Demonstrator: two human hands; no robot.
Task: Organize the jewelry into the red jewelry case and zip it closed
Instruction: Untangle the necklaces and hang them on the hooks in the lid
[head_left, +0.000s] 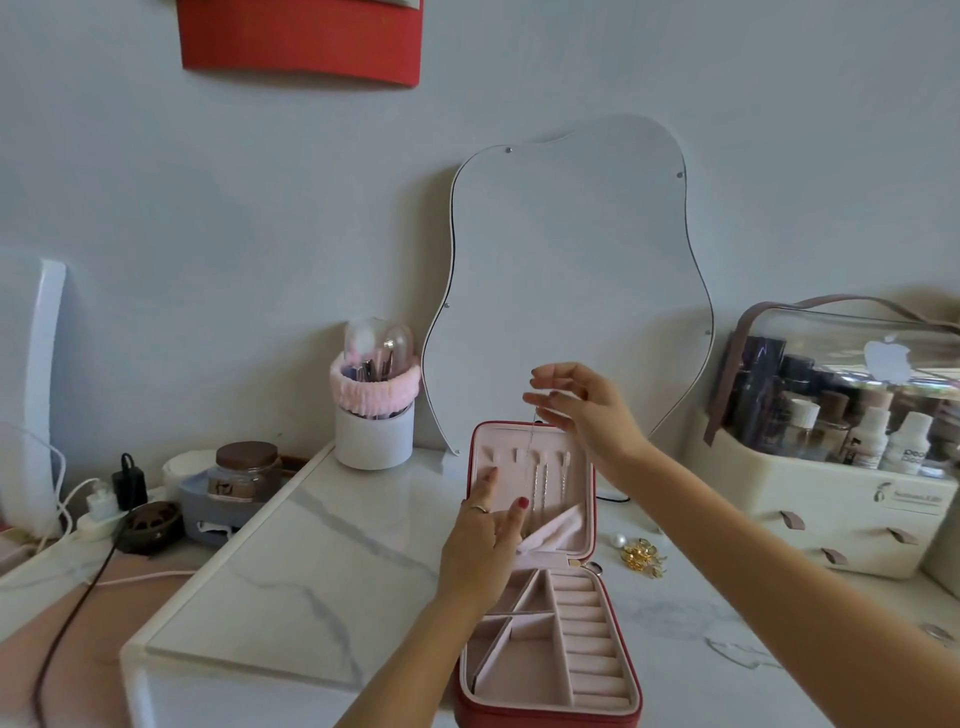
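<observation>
Your right hand (582, 402) pinches a thin necklace (533, 447) by its top, letting it dangle in front of the upright lid of the open red case (582, 714). Your left hand (485, 540), fingers straight, props the lid's pink lining. Steer the chain into a free hook slot, then tuck its tail into the pocket (553, 530) below.

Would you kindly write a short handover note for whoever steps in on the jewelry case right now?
Right hand: raised above the lid, grip pinching a thin necklace chain that hangs down in front of the lid hooks.
Left hand: open, fingers against the pink lid lining, by the elastic pocket.
Red jewelry case: open on the marble top, lid upright; two chains already hang inside; tray compartments look empty.
Left: hook this chain, pack the gold pieces and pearl lying right of the case, zip shut.
</observation>
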